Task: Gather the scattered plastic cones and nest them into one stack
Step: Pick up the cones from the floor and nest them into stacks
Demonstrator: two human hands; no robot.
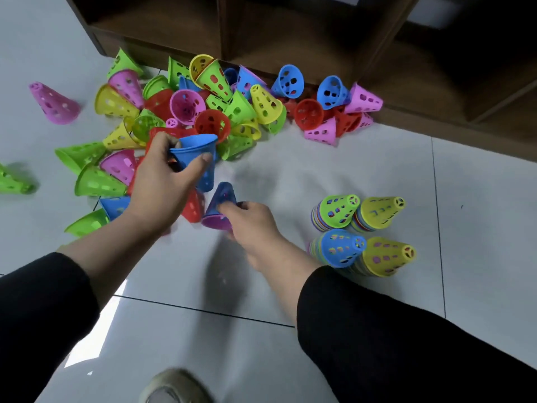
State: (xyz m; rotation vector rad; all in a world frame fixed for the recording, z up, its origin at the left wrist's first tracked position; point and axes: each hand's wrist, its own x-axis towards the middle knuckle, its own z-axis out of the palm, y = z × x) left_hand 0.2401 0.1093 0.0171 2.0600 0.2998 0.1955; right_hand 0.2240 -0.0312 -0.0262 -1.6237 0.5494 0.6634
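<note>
1. Head view: cone pile point(203, 112) is the biggest thing here, loose on the tile floor point(319, 175) against the foot of the wooden shelf point(290, 33). Cones lie tipped every way, some partly nested. Strays sit well apart to the left, e.g. a pink cone point(53, 103).
2. Four stacks point(361, 234) stand upright near my right forearm, close together, tips up. Rims look tightly banded, so I judge the cones nest deep and stay put.
3. My left hand point(162, 181) grips the blue cones point(197, 158), wide end up, thumb across the wall, fingers curled at the rim. Looks like at least two nested; count unclear.
4. My right hand point(252, 222) pinches the small stack point(219, 207) by its base rim: dark blue over purple, tip pointing away from me. Motion blur, so I can't tell if it touches the floor.
5. Handling, my read: thin perforated plastic, very light, fairly stiff with some flex at the rim. Smooth walls could slip, and the holes give fingertip purchase.
6. Where to hold: wide rim or mid-wall, light pinch. Squeezing hard would oval the mouth and jam nesting.
7. Risk: light cones roll and skitter on glossy tile.
</note>
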